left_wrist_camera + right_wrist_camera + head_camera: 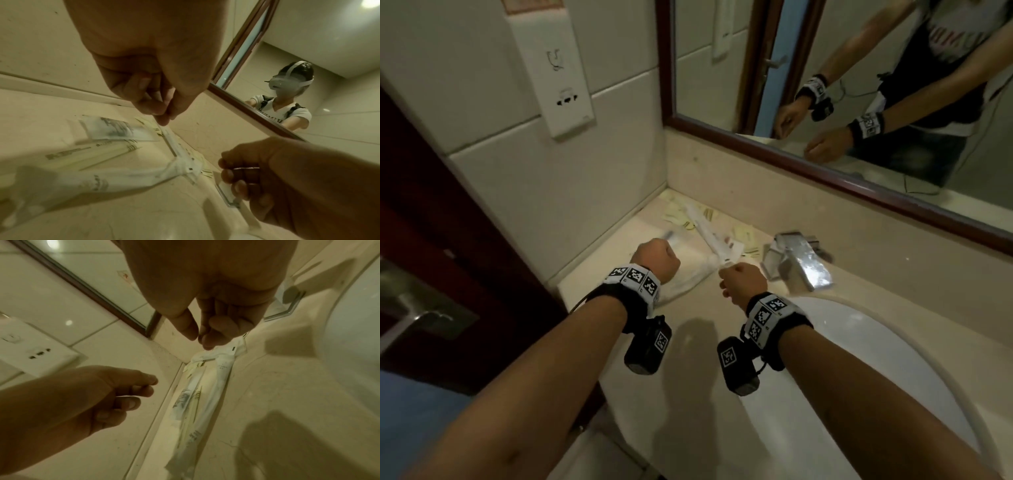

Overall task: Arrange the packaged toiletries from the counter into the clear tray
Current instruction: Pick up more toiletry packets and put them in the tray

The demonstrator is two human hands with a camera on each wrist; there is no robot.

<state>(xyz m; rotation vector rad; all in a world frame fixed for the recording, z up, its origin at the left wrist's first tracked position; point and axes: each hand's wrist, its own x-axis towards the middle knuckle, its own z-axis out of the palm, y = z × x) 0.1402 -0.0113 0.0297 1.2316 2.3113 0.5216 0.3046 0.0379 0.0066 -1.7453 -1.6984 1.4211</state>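
Toiletries in their packets (714, 240) lie in the corner of the worktop (688, 342), to the left of the tap (796, 262), some of them on or in what I take for the clear tray (688, 277); its edges are hard to make out. My right hand (743, 281) is above the near end of a long white packet (224, 363). The thumb and first fingers (213, 335) are close together at the crumpled end of the wrapper, and it looks as if I pinch it there, but whether the skin really touches the plastic I cannot tell. I judge that I hold it by the end so that the long packet can be turned and laid straight along the tray.

My left hand (655, 260) hovers over the flat packets with its fingers (144, 91) curled loosely inward, holding nothing, ready to steady the pile.

There is dark printing on several wrappers (115, 128), also striped marks, but all is blurred and no brand can be read. The wall socket plate (553, 65) carries only small symbols.
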